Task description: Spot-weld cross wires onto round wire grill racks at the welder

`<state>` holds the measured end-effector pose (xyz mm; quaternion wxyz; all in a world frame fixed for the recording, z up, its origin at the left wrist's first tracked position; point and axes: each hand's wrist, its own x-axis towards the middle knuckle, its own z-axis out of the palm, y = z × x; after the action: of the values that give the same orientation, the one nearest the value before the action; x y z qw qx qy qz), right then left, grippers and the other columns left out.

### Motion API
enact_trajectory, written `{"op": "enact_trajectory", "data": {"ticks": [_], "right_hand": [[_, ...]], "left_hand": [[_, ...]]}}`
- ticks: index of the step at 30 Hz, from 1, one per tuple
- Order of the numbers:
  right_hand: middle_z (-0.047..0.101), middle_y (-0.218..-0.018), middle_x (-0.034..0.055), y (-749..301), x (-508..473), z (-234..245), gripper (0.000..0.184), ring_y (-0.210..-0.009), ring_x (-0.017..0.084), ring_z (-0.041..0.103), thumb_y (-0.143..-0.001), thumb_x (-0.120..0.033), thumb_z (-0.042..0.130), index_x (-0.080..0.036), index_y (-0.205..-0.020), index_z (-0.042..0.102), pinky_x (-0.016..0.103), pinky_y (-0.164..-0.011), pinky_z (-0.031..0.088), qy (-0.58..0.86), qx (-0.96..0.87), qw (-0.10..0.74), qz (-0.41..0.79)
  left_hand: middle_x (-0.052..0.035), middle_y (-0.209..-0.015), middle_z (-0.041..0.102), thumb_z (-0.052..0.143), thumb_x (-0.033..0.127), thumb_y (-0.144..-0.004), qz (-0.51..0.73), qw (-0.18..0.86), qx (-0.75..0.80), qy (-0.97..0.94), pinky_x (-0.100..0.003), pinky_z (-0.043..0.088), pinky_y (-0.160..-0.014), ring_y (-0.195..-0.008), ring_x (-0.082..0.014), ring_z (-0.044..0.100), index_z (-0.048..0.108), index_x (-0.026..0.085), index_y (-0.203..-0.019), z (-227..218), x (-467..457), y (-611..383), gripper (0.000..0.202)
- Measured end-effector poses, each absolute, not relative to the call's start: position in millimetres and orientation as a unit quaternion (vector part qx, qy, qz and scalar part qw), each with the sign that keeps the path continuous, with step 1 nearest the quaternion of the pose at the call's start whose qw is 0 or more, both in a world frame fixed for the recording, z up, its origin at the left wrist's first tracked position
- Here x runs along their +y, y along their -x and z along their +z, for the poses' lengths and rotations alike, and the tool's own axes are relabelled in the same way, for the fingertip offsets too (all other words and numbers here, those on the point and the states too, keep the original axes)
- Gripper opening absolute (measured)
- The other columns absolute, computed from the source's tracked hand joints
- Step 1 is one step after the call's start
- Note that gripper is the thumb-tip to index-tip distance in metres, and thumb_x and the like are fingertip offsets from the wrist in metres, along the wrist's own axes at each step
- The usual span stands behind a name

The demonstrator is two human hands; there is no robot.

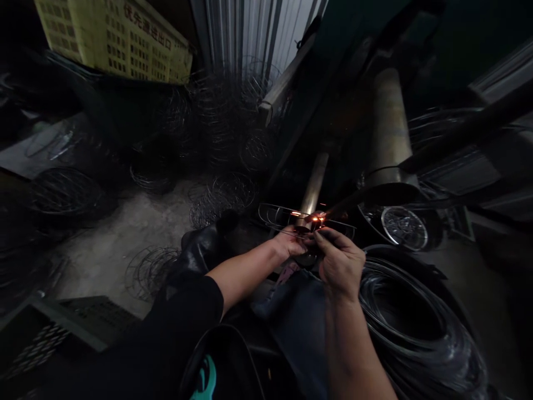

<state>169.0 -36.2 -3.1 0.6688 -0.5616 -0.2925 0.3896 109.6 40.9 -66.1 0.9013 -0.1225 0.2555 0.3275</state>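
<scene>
While an orange glow burns at the weld point [317, 219], both bare hands pinch a wire frame [306, 221] against the machine's lower electrode [312, 189], just past the picture's centre. The left hand [288, 244] closes narrowly on the frame's near rim at about 9 o'clock of the glow; the right hand [339, 261], at about 5 o'clock, grips the rim with thumb and fingers curled, fingertips nearly touching the spark. Judged from the light, one joint is being fused now; how many joints on this frame are done cannot be told.

From the left edge inward: finished-looking wire baskets [62, 191] lie scattered over a bare concrete floor [112, 244] at 9 o'clock, and more are heaped at 11 to 12 o'clock below a yellow sign [116, 39] and a corrugated metal wall [258, 33]. This stock suggests that much of the batch is already made. At 7 o'clock a perforated metal plate [50, 333] lies by the person's dark sleeve [183, 316]. Right of centre, the upper electrode arm [375, 194] slants down to the glow, backed by a thick vertical cylinder [389, 128]. At 4 o'clock a large coil of wire [416, 322] rests beside the right forearm, raw stock, so work appears to remain. The room is dim; farther detail is lost in shadow.
</scene>
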Motion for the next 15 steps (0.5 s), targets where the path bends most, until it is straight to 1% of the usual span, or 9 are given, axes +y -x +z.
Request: {"op": "enact_trajectory", "data": {"ticks": [4, 7, 9, 11, 13, 15], "right_hand": [[0.068, -0.065, 0.0022, -170.4, -36.1, -1.9, 0.034, -0.054, 0.016, 0.063, -0.048, -0.029, 0.089, -0.015, -0.074, 0.072, 0.03, -0.055, 0.055, 0.556, -0.285, 0.677, 0.39], [0.068, -0.066, 0.0023, -170.6, -50.3, -3.9, 0.036, -0.054, 0.016, 0.062, -0.05, -0.03, 0.089, -0.014, -0.078, 0.073, 0.027, -0.053, 0.053, 0.573, -0.289, 0.655, 0.399], [0.068, -0.064, 0.0019, -165.5, -65.9, -7.9, 0.038, -0.052, 0.015, 0.061, -0.052, -0.032, 0.088, -0.014, -0.081, 0.073, 0.026, -0.049, 0.051, 0.588, -0.281, 0.651, 0.389], [0.067, -0.063, 0.0011, -154.9, -81.2, -13.4, 0.04, -0.049, 0.014, 0.059, -0.049, -0.033, 0.089, -0.015, -0.08, 0.072, 0.025, -0.047, 0.049, 0.593, -0.245, 0.661, 0.388], [0.066, -0.061, 0.0, -141.1, -91.8, -18.1, 0.044, -0.047, 0.013, 0.058, -0.044, -0.035, 0.091, -0.016, -0.078, 0.069, 0.024, -0.045, 0.048, 0.581, -0.189, 0.672, 0.418], [0.064, -0.059, -0.0019, -128.2, -96.2, -20.2, 0.049, -0.045, 0.012, 0.056, -0.039, -0.036, 0.092, -0.017, -0.077, 0.066, 0.023, -0.043, 0.048, 0.556, -0.142, 0.678, 0.459]], "left_hand": [[0.0001, -0.051, 0.047, 0.048, 0.001, -0.073, 0.313, 0.898, 0.287, 0.109, -0.021, 0.031, -0.04, -0.038, -0.0098, 0.041, 0.054, 0.012, -0.069, -58.7, 37.4, -106.2, 0.013], [-0.0007, -0.053, 0.051, 0.048, 0.002, -0.072, 0.341, 0.876, 0.328, 0.093, -0.023, 0.036, -0.044, -0.041, -0.0123, 0.048, 0.054, 0.012, -0.072, -54.5, 24.7, -90.5, 0.012], [-0.0006, -0.053, 0.053, 0.05, 0.005, -0.073, 0.386, 0.845, 0.36, 0.08, -0.022, 0.037, -0.046, -0.043, -0.0124, 0.05, 0.054, 0.013, -0.073, -52.9, 11.1, -72.0, 0.008], [0.0002, -0.053, 0.053, 0.052, 0.011, -0.076, 0.445, 0.804, 0.389, 0.064, -0.02, 0.035, -0.045, -0.043, -0.0105, 0.051, 0.052, 0.013, -0.073, -49.6, -3.1, -49.9, 0.004], [0.0019, -0.055, 0.052, 0.057, 0.018, -0.078, 0.499, 0.765, 0.404, 0.047, -0.018, 0.033, -0.044, -0.044, -0.0081, 0.05, 0.052, 0.015, -0.075, -40.9, -14.3, -28.5, 0.007], [0.0046, -0.059, 0.053, 0.065, 0.022, -0.073, 0.555, 0.729, 0.4, 0.008, -0.017, 0.034, -0.045, -0.045, -0.0068, 0.052, 0.054, 0.017, -0.085, -24.5, -21.5, -10.9, 0.017]]}}
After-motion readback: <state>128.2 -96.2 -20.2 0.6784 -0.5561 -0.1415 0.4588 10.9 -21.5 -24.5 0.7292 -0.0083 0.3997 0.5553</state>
